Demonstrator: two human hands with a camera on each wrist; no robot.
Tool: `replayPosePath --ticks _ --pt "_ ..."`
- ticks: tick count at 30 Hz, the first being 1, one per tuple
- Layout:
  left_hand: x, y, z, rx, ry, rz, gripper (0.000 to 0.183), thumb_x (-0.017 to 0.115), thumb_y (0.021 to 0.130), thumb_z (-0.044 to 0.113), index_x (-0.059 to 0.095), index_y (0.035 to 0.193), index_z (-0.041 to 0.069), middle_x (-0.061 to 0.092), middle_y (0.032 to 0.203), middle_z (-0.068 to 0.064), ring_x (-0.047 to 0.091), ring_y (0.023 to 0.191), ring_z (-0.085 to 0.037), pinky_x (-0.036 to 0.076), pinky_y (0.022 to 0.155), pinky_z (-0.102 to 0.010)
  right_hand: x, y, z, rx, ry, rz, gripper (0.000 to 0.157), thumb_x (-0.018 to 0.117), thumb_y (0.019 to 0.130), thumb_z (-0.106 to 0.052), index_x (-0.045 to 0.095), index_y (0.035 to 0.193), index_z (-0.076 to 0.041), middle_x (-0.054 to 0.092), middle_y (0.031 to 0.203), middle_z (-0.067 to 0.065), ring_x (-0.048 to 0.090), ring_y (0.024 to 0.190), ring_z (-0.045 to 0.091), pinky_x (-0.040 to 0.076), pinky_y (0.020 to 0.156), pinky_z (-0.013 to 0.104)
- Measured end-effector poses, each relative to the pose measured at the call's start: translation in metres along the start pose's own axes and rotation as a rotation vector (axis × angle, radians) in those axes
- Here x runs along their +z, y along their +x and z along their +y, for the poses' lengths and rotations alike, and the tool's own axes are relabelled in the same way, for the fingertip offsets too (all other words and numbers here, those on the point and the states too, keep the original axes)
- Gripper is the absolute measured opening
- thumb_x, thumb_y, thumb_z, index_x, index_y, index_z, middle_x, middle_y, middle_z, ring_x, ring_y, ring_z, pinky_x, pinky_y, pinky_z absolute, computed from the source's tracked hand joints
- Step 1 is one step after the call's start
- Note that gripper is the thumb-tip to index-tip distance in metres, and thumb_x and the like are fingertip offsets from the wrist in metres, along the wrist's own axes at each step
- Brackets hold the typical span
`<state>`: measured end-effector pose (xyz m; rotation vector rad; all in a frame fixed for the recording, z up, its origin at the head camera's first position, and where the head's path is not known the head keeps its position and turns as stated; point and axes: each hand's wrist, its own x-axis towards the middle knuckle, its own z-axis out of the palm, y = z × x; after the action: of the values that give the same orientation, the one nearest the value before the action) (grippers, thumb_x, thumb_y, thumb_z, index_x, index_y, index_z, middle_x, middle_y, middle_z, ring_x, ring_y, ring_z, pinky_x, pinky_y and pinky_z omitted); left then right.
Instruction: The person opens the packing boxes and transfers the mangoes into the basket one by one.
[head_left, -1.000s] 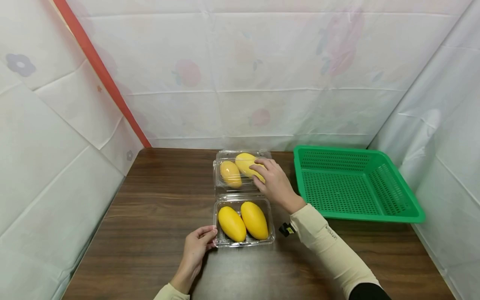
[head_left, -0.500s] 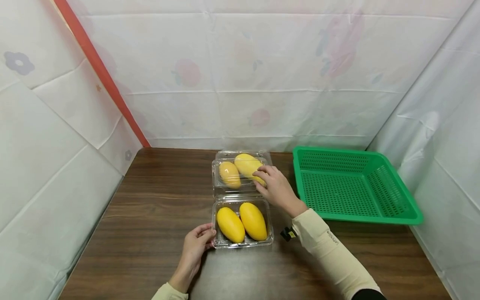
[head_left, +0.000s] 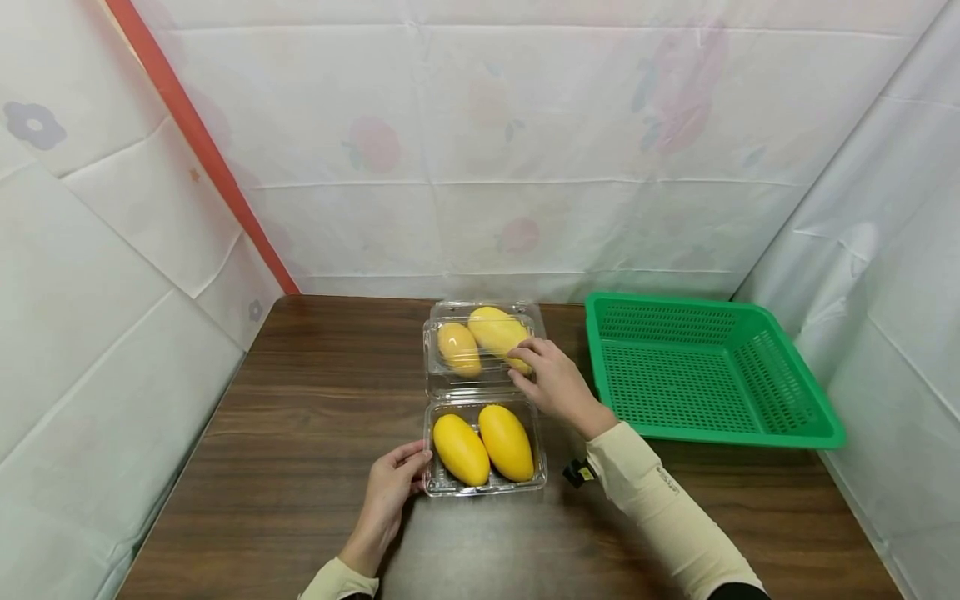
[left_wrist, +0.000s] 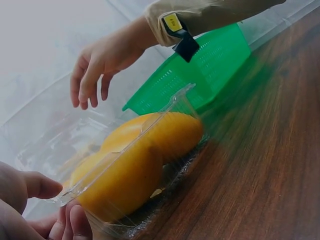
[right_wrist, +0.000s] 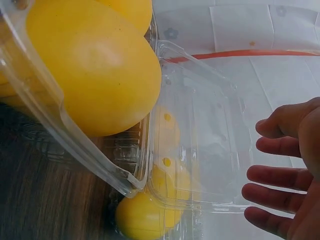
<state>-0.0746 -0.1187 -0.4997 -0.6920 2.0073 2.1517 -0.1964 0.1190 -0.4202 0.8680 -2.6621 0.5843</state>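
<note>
Two yellow mangoes [head_left: 461,450] lie side by side in the front clear plastic clamshell box [head_left: 487,490], whose transparent lid [right_wrist: 210,125] is folded back. My left hand [head_left: 390,492] pinches the left rim of this box, thumb above and fingers below, as the left wrist view shows. My right hand [head_left: 558,383] hovers at the right side of the raised lid, fingers loosely bent and holding nothing; in the right wrist view they look apart from the lid. Through the lid, two more mangoes [head_left: 459,350] show in a second clear box [head_left: 450,308] behind.
A green perforated plastic basket [head_left: 720,437] stands at the right rear of the brown wooden table [head_left: 300,433]. White printed sheets [head_left: 480,150] hang behind and on both sides. A small black wrist camera [head_left: 579,473] sits at the right sleeve.
My right hand has drawn slightly toward me and to the right along the lid's right side. The left hand keeps its grip on the box rim. The mangoes stay where they were.
</note>
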Motion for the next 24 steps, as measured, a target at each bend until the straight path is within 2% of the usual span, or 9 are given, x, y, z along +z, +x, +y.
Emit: replayPosePath --ticks 11,18,24 --pt "-0.001 0.004 0.0 0.008 0.006 -0.015 0.036 0.062 0.093 0.007 0.058 0.123 -0.012 0.065 0.08 0.002 0.053 0.063 -0.006 0.047 0.054 -0.018 0.0 -0.004 -0.002 0.021 0.017 -0.044 0.026 0.071 0.089 -0.02 0.069 0.113 -0.011 0.064 0.111 0.006 0.06 0.101 0.024 0.054 0.086 0.04" --pt "-0.001 0.006 0.0 0.01 0.0 -0.013 0.034 0.063 0.092 0.006 0.059 0.121 -0.012 0.066 0.079 0.001 0.054 0.061 -0.006 0.047 0.053 -0.019 -0.003 -0.007 -0.006 0.059 0.059 -0.13 0.027 0.068 0.091 -0.023 0.068 0.116 -0.011 0.065 0.112 0.006 0.06 0.096 0.021 0.053 0.082 0.039" --pt "0.0 0.007 0.0 0.009 -0.003 -0.003 0.032 0.064 0.091 0.005 0.06 0.119 -0.011 0.067 0.081 -0.001 0.056 0.061 -0.007 0.048 0.054 -0.019 -0.003 -0.011 -0.011 0.052 0.058 -0.161 0.028 0.07 0.09 -0.023 0.067 0.116 -0.013 0.066 0.109 0.004 0.06 0.091 0.019 0.053 0.079 0.037"
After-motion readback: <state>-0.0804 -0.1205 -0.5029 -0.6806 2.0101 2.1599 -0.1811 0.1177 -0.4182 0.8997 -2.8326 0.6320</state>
